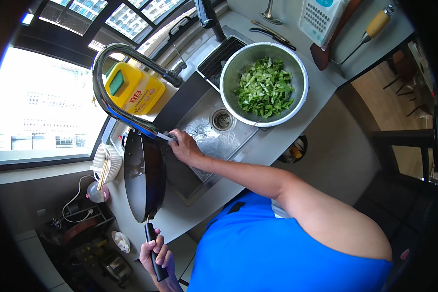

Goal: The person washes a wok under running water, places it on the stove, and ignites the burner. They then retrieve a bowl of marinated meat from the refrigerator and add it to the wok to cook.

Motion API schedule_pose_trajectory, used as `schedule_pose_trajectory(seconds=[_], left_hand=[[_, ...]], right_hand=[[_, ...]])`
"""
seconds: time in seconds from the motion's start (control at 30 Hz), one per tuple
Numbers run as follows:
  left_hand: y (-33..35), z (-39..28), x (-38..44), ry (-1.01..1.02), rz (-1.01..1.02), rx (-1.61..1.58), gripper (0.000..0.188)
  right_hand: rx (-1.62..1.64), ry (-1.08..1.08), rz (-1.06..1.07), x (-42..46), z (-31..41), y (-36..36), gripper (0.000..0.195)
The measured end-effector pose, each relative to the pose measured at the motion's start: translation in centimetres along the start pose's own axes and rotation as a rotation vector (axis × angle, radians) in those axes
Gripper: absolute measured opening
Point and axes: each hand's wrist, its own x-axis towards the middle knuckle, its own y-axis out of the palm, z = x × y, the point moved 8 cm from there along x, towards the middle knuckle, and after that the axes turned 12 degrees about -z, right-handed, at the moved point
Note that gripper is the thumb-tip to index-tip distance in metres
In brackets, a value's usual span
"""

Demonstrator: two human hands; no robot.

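Observation:
My left hand [157,253] grips the black handle [154,248] of a dark wok [146,175]. The wok is tipped on its side over the left part of the sink, its inside facing left, with wet patches on it. Beside its far outer side, my right hand [185,148] pinches a small dark grey scourer [173,137], mostly hidden by the fingers. Water [164,137] runs from the arched chrome faucet [101,85] onto the scourer and fingertips. Splashed water lies in the steel sink [208,142], around the drain [222,120].
A metal bowl [225,78] of chopped greens [265,87] sits over the sink's right part. A yellow detergent jug [146,93] with a green sponge [116,83] stands behind the faucet. At left are a white basket [109,160] with chopsticks and a small dish [120,241].

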Motion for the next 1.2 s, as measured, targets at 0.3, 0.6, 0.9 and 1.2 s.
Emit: schedule_pose_trajectory(seconds=[0.3,0.6,0.9,1.2], left_hand=[[1.2,1.7,0.5,0.006,0.003,-0.035,0.033],[-1.1,1.5,0.2,-0.007,0.001,-0.007,0.033],[-3.5,1.9,0.0,0.012,-0.021,0.041,0.033],[-2.3,3.7,1.3,-0.009,-0.018,0.002,0.032]], right_hand=[[0.223,-0.245,-0.116,-5.5,7.1,-2.7,0.027],[-0.057,-0.318,0.167,2.9,0.7,3.3,0.026],[0.229,-0.338,0.06,-5.3,6.7,-5.3,0.03],[0.103,-0.437,-0.066,-1.8,5.2,-1.3,0.028]])
